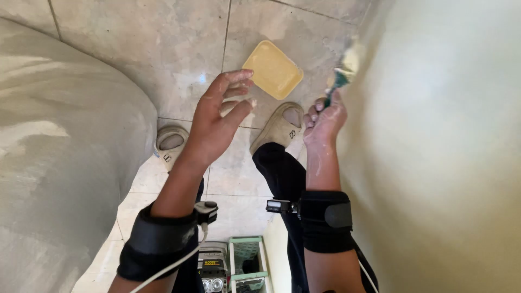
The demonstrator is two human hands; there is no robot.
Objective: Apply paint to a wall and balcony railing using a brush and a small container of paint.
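While I look down through the head camera, my right hand (324, 120) sits right of centre, fingers curled tight around the green handle of a paintbrush (343, 73) whose pale, paint-laden bristles press against the cream wall (445, 146) filling the right of the frame. The brush is blurred near its tip, so I cannot tell exactly how the bristles lie. My left hand (217, 122) hovers at centre, fingers spread and loosely bent, holding nothing, with pale smears on the fingertips. Past it, in the upper middle of the frame, a yellow tray (273, 69) lies flat on the tiled floor (163, 49), well apart from the brush. My 2 sandals (279, 129) stand on the tiles below the tray. A large grey curved surface (59, 152) fills the left of the frame. At the bottom centre sit a small green crate (234, 259) and a grey device (213, 267).

I judge the step in hand to be stroking paint onto the wall; a next stroke would call for steady wrist pressure.
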